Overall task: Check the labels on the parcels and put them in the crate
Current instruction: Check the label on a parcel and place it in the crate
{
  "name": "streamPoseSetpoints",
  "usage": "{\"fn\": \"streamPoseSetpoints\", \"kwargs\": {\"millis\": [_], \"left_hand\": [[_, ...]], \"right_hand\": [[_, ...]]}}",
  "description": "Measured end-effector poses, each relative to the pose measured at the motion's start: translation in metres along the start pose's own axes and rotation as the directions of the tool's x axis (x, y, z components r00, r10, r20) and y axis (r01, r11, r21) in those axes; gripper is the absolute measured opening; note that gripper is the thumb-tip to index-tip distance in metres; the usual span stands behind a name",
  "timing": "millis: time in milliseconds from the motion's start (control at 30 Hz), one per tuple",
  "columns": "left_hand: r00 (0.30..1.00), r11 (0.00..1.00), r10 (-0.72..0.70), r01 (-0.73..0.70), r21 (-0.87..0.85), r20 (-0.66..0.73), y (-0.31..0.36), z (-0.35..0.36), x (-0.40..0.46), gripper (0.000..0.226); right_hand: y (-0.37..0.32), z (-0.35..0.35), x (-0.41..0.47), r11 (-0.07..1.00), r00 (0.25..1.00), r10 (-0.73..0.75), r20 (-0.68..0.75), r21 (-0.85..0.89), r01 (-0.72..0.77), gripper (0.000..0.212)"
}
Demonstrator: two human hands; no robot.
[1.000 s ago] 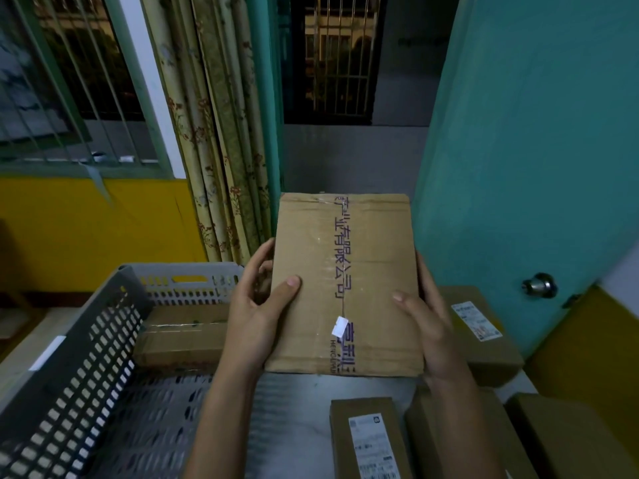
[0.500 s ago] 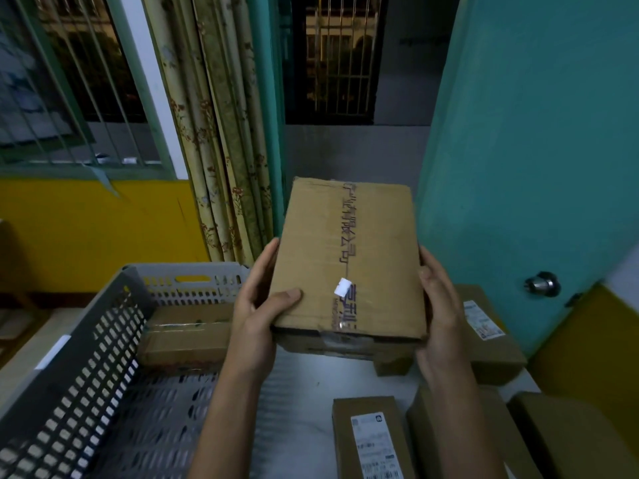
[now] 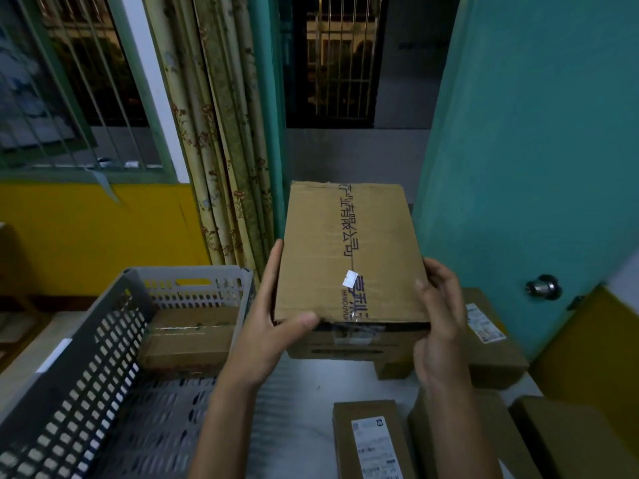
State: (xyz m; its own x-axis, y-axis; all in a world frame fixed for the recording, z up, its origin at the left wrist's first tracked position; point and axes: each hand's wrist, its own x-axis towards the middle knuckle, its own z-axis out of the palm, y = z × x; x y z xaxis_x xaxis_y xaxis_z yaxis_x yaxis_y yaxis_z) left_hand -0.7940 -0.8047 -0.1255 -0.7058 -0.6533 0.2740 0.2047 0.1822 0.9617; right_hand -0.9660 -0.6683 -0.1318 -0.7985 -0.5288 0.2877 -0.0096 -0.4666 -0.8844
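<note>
Left hand [image 3: 268, 335] gripped the near-left corner of the held parcel [image 3: 352, 257]: thumb curled over the top face, fingers up along the left side. Right hand [image 3: 437, 323] clamped the near-right corner, thumb on top, fingers wrapped down the side and apparently under. Both hands closed on the box; neither free.

Held parcel was up in the air, over the table [image 3: 304, 409], tilted with its far edge raised. Top face showed a taped seam with printed characters and a small white sticker [image 3: 349, 279]. No shipping label visible on this face or the near end flap.

Crate [image 3: 69, 368], grey and perforated, sat just to the left, with one parcel in the crate [image 3: 192, 337] against its far wall. More boxes lay on the table to the right: labelled parcel [image 3: 371, 440] nearest, another labelled parcel [image 3: 491, 340] behind the right hand, two plain ones further right.

Judged step: label check not finished, since the label is likely on a hidden face.

Risks: grip is on the near corners only, so turning the box over could let the far end swing and slip. Crating it unread would skip the check. Swinging left low could catch the crate's rim.
</note>
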Motion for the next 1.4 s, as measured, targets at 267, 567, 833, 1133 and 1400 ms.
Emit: {"fn": "streamPoseSetpoints", "kwargs": {"millis": [267, 567, 833, 1133, 1400], "left_hand": [[0.979, 0.999, 0.017, -0.007, 0.049, -0.204, 0.007, 0.001, 0.003, 0.093], [0.988, 0.986, -0.046, 0.069, 0.153, -0.145, -0.009, 0.010, 0.004, 0.099], [0.974, 0.995, 0.002, 0.020, 0.097, -0.226, -0.007, 0.013, 0.008, 0.063], [0.988, 0.997, -0.042, 0.052, 0.063, -0.152, -0.009, 0.008, 0.006, 0.070], [0.984, 0.998, -0.044, 0.049, 0.026, -0.174, -0.010, 0.008, 0.012, 0.066]], "right_hand": [[-0.008, -0.015, -0.001, 0.979, 0.934, 0.177, 0.309, -0.157, -0.134, 0.101], [-0.005, 0.003, -0.004, 0.990, 0.992, 0.123, 0.004, -0.072, -0.122, 0.088], [0.002, 0.002, -0.008, 0.978, 0.983, 0.145, 0.112, -0.168, -0.125, 0.046], [-0.002, -0.003, -0.002, 0.994, 0.990, 0.097, 0.100, -0.065, -0.091, 0.049], [0.002, -0.002, 0.001, 0.996, 0.997, 0.062, 0.053, -0.069, -0.059, 0.048]]}}
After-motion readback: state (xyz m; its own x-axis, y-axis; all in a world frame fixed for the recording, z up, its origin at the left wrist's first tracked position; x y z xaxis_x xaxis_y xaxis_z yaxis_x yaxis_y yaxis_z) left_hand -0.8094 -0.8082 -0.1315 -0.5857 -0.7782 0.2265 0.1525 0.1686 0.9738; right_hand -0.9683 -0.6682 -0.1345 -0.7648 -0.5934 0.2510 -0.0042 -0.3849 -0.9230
